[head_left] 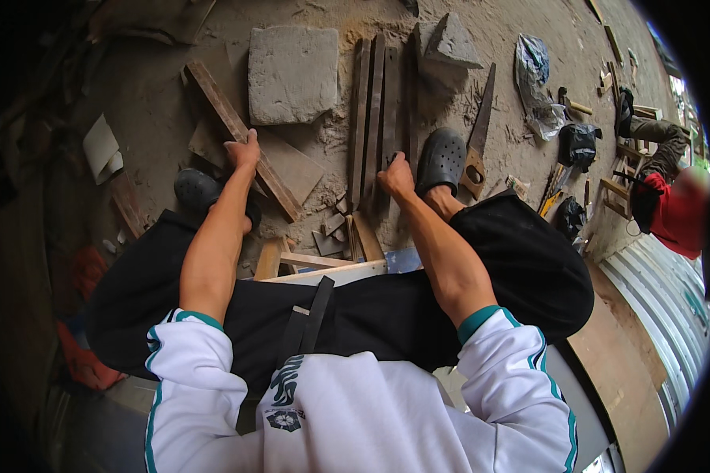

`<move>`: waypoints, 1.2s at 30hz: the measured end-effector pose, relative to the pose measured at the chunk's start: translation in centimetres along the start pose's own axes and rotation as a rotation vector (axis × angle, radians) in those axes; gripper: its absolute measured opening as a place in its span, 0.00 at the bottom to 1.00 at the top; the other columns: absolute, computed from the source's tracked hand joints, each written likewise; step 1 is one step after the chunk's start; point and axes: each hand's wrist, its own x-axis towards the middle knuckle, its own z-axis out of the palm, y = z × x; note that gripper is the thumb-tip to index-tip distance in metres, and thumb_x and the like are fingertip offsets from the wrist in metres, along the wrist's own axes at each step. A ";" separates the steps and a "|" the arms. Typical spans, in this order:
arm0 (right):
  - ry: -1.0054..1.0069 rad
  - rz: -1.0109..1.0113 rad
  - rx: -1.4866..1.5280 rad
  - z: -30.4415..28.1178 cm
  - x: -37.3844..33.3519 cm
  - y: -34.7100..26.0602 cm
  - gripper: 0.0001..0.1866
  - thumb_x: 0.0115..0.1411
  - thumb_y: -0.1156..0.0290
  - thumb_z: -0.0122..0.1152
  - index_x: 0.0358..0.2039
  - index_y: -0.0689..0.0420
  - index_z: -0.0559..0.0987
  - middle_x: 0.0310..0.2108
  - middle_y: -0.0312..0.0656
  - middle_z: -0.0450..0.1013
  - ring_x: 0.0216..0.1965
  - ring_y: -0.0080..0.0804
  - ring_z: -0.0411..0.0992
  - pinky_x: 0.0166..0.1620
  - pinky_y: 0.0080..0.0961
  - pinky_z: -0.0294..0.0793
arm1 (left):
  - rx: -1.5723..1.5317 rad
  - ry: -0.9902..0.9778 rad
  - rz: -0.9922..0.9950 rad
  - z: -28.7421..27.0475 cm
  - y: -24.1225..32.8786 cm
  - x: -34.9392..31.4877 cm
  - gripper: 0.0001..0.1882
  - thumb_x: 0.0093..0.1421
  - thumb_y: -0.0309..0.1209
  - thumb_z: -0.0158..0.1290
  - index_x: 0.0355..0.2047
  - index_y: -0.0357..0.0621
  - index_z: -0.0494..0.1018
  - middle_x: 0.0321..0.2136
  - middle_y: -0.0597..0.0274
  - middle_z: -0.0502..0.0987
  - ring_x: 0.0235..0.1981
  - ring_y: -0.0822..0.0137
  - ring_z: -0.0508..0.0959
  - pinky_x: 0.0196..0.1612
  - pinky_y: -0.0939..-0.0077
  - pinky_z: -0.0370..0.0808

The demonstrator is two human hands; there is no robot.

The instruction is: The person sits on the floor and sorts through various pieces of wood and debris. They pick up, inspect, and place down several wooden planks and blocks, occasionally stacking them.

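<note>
My left hand [243, 151] is closed on a brown wooden strip [229, 114], which slants across a thin flat board [292, 165] on the ground. Several more long wooden strips [371, 118] lie side by side in front of me, pointing away. My right hand [397, 175] is closed at the right side of this row, its fingers on one of the strips; the fingertips are partly hidden. Just right of that hand is my dark clog [442, 158], with a hand saw [481, 118] beyond it, its wooden handle toward me.
A square concrete block [293, 75] sits between the strips. Another rough block [450, 47] stands at the far ends of the row. Plastic bags [538, 87] and tools lie to the right. A person in red [674, 209] is at the far right, near corrugated sheeting [647, 307].
</note>
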 end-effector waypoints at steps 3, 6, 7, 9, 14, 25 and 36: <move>-0.009 -0.022 0.011 0.0 -0.3 -0.5 0.37 0.49 0.67 0.62 0.57 0.62 0.57 0.52 0.62 0.65 0.54 0.57 0.66 0.55 0.44 0.67 | 0.014 -0.086 -0.134 0.6 0.0 0.3 0.46 0.54 0.49 0.58 0.59 0.22 0.54 0.59 0.36 0.62 0.60 0.48 0.64 0.61 0.64 0.61; 0.049 -0.041 0.086 0.5 0.7 0.3 0.36 0.49 0.67 0.61 0.57 0.63 0.58 0.51 0.61 0.66 0.52 0.56 0.68 0.53 0.41 0.69 | 0.082 -0.123 -0.138 0.2 0.6 -0.3 0.49 0.53 0.48 0.58 0.61 0.22 0.50 0.59 0.34 0.61 0.60 0.48 0.64 0.62 0.66 0.61; 0.071 -0.045 0.122 0.6 1.1 0.7 0.36 0.49 0.67 0.60 0.57 0.63 0.58 0.50 0.62 0.67 0.50 0.56 0.69 0.52 0.39 0.69 | 0.096 -0.128 -0.127 -0.1 0.9 -0.5 0.50 0.52 0.49 0.59 0.61 0.23 0.49 0.59 0.34 0.60 0.61 0.47 0.63 0.62 0.65 0.60; -0.055 -0.064 0.411 -0.4 1.5 0.8 0.36 0.49 0.66 0.59 0.57 0.65 0.59 0.48 0.62 0.68 0.49 0.54 0.70 0.51 0.37 0.69 | 0.121 -0.131 -0.104 -0.9 1.9 -1.1 0.53 0.51 0.50 0.59 0.62 0.24 0.45 0.60 0.33 0.58 0.62 0.46 0.61 0.63 0.64 0.59; -0.071 -0.115 0.565 0.8 3.5 0.4 0.38 0.49 0.56 0.65 0.52 0.70 0.64 0.45 0.59 0.72 0.50 0.51 0.71 0.51 0.36 0.68 | 0.134 -0.132 0.009 -1.4 2.1 -3.4 0.58 0.49 0.44 0.61 0.64 0.26 0.34 0.64 0.29 0.44 0.68 0.40 0.42 0.67 0.57 0.48; -0.475 -0.177 0.884 0.2 2.8 -0.7 0.13 0.50 0.70 0.64 0.36 0.61 0.78 0.36 0.43 0.76 0.39 0.32 0.72 0.41 0.28 0.71 | -0.065 0.059 0.724 -0.6 2.8 -13.1 0.34 0.53 0.37 0.59 0.55 0.35 0.61 0.55 0.43 0.61 0.57 0.50 0.63 0.57 0.61 0.62; -0.537 -0.207 1.071 -5.4 -7.7 -7.1 0.14 0.49 0.68 0.62 0.35 0.63 0.77 0.28 0.40 0.73 0.27 0.28 0.71 0.32 0.26 0.74 | -0.707 -0.924 0.074 -1.2 11.3 -16.9 0.40 0.56 0.62 0.51 0.53 0.37 0.68 0.48 0.53 0.72 0.51 0.62 0.71 0.52 0.63 0.67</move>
